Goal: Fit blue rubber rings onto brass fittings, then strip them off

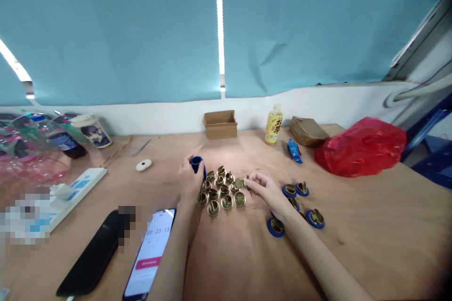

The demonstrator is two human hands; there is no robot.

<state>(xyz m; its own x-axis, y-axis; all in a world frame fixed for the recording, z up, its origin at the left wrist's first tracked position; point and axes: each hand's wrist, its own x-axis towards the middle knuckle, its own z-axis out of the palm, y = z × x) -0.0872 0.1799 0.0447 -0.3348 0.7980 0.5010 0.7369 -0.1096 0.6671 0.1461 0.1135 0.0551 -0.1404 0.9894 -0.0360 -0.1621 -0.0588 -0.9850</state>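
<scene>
My left hand (189, 179) is wrapped around a small dark-blue cup-shaped piece (197, 162), its round opening facing up. Just right of it lies a cluster of round brass-coloured discs (213, 208), each with a raised clip-like part. At the cluster's right edge, the fingers of my right hand (264, 190) are pinched together on a small brass-coloured piece (247, 183), mostly hidden by the fingertips. Several similar brass discs with blue rims (315, 218) lie beside and beyond my right forearm, which partly covers some of them.
An open cardboard box (221, 130), a yellow-labelled bottle (274, 124), a blue wrapper (294, 151), a brown package (308, 131) and a red plastic bag (362, 146) stand toward the back. At left are a lit phone (151, 249), a black phone (93, 254), a power strip (83, 187) and bottles.
</scene>
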